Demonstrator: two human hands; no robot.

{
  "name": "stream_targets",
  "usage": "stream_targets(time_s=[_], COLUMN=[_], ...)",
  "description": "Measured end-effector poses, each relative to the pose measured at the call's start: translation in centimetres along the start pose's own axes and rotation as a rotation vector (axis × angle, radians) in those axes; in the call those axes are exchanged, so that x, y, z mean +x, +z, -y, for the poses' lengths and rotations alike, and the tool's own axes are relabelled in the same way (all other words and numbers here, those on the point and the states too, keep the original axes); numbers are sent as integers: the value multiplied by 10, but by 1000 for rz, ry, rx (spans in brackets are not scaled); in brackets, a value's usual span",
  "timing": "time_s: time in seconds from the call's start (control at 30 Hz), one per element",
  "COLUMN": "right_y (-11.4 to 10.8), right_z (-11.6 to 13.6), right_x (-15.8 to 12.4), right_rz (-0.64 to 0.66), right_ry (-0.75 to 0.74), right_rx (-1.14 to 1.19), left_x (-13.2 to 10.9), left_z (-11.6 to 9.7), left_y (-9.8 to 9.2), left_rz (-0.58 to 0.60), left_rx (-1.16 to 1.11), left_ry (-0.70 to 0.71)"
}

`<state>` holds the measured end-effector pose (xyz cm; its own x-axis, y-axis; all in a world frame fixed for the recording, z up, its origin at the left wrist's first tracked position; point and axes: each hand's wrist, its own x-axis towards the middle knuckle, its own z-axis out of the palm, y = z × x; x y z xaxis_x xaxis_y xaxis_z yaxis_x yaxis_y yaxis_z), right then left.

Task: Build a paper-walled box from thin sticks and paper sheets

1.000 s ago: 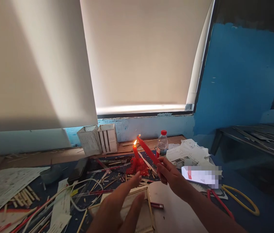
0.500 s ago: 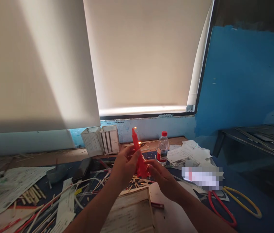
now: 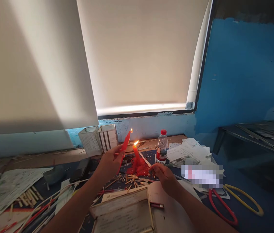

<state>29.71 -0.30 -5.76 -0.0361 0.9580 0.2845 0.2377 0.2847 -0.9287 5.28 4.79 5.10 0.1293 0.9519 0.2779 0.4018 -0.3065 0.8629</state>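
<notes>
Well, left fingers [image 3: 118, 156] grip lit candle [image 3: 126, 141]; burning stub [image 3: 136, 154] beside loose, empty right fingers [image 3: 155, 168].

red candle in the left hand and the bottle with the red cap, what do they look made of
The red candle held in the left hand looks like wax: smooth, matte red, with a small flame at its tip. The bottle is probably clear plastic: a see-through, slightly glossy body with a red screw cap and a printed label band.
</notes>
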Motion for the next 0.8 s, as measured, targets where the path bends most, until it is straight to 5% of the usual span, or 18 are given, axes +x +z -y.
stream_targets(time_s=[0.4, 0.8], right_y=[-2, 1], right_z=[2, 5], right_x=[-2, -4], right_rz=[31, 58], right_ry=[-5, -10], right_rx=[-81, -100], left_x=[-13, -87], left_z=[31, 70], left_y=[-17, -60], left_rz=[-53, -179], left_rx=[-102, -276], left_ry=[-17, -222])
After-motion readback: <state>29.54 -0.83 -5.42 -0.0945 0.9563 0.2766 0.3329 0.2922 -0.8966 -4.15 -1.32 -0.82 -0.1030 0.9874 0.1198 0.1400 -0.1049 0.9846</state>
